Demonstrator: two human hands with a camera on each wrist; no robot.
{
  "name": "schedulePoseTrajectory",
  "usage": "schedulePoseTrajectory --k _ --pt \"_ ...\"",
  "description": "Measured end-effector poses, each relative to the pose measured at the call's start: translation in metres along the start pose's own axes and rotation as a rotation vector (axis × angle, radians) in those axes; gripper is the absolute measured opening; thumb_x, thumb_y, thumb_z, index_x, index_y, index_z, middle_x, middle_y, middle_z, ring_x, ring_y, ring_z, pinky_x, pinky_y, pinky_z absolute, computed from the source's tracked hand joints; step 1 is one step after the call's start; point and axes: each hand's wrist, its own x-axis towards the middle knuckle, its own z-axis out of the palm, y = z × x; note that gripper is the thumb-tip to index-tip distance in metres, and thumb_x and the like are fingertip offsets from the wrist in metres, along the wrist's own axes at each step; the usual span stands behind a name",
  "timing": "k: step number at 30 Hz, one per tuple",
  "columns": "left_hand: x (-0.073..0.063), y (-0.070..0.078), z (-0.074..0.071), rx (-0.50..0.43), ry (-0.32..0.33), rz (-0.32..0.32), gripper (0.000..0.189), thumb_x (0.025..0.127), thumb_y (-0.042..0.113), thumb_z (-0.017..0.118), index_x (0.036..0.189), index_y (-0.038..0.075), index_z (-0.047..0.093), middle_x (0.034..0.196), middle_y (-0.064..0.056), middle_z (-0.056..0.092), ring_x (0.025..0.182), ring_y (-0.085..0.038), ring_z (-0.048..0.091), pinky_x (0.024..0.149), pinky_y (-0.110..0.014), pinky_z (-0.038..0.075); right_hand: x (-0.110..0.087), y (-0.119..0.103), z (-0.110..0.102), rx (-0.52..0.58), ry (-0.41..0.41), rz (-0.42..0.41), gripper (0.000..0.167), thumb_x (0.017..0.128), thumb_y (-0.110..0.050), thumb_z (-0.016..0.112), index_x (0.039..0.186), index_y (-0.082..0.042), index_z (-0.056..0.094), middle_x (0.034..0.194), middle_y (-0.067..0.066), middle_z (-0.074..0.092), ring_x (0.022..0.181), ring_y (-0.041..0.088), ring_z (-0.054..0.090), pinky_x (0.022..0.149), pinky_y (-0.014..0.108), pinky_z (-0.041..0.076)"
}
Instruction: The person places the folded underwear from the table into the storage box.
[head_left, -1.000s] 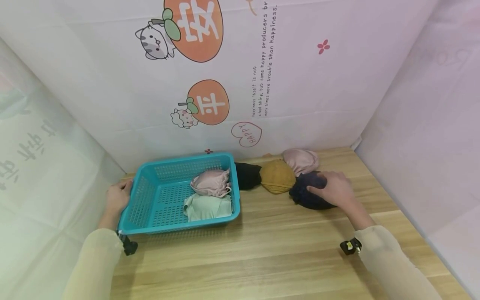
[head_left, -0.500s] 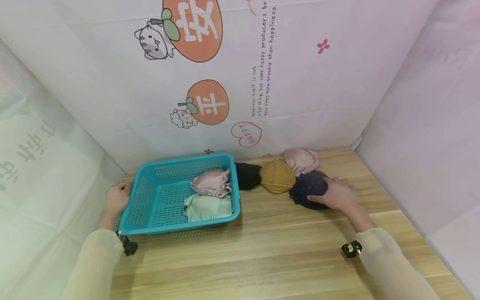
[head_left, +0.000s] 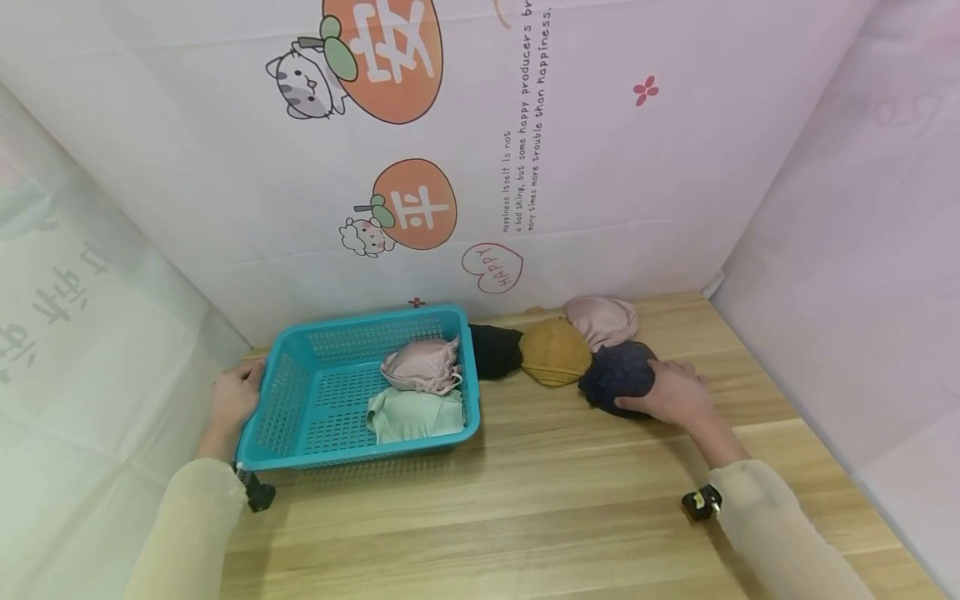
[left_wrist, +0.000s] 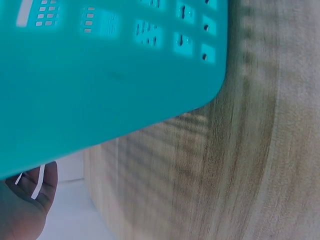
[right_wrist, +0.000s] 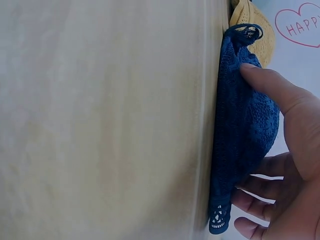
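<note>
My left hand (head_left: 236, 396) grips the left side of a turquoise plastic basket (head_left: 270, 400); the left wrist view shows the basket wall (left_wrist: 100, 95) up close, with fingers bent at its edge. Inside the basket lie a folded pink bra (head_left: 420, 365) and a pale green one. At the right, my right hand (head_left: 675, 396) touches a folded navy lace bra (head_left: 618, 379) lying on the table. In the right wrist view its thumb (right_wrist: 270, 82) rests on the lace, the other fingers spread loosely along the lower edge.
Beside the navy bra lie a mustard bra (head_left: 555, 352), a pink bra (head_left: 602, 321) and a black item (head_left: 495, 352) partly hidden by the basket. White printed sheets (head_left: 600, 167) stand around the wooden table (head_left: 480, 525) at the back and sides.
My right hand has shifted slightly to the right across the navy bra, showing more of its lace. The left hand and basket have stayed in place.
</note>
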Motion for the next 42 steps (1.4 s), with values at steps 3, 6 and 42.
schedulePoseTrajectory --k 3,6,42 --pt "0.0 0.0 0.0 -0.003 0.006 0.003 0.058 0.109 0.041 0.027 0.142 0.0 0.051 0.139 -0.03 0.055 0.126 -0.051 0.052 0.099 -0.063 0.044 0.0 -0.001 0.002 0.007 0.015 -0.004 0.106 0.073 -0.074 0.071 0.141 0.004 0.049 0.138 0.036 0.052 0.127 0.059 0.041 0.095 0.08 0.031" --pt "0.0 0.001 0.0 -0.003 0.006 0.004 0.058 0.109 0.041 0.027 0.142 -0.001 0.051 0.139 -0.031 0.054 0.126 -0.051 0.052 0.1 -0.064 0.044 -0.001 -0.001 0.003 0.012 0.036 -0.006 0.101 0.073 -0.071 0.072 0.138 0.004 0.052 0.136 0.035 0.054 0.126 0.057 0.043 0.094 0.079 0.033" --pt "0.002 -0.004 0.001 0.013 -0.005 -0.006 0.061 0.109 0.044 0.025 0.145 0.0 0.049 0.142 -0.032 0.051 0.13 -0.053 0.048 0.103 -0.065 0.04 -0.018 -0.004 -0.015 0.132 0.46 -0.035 0.04 0.078 -0.035 0.075 0.092 0.002 0.068 0.078 0.024 0.071 0.074 0.044 0.066 0.065 0.053 0.045"
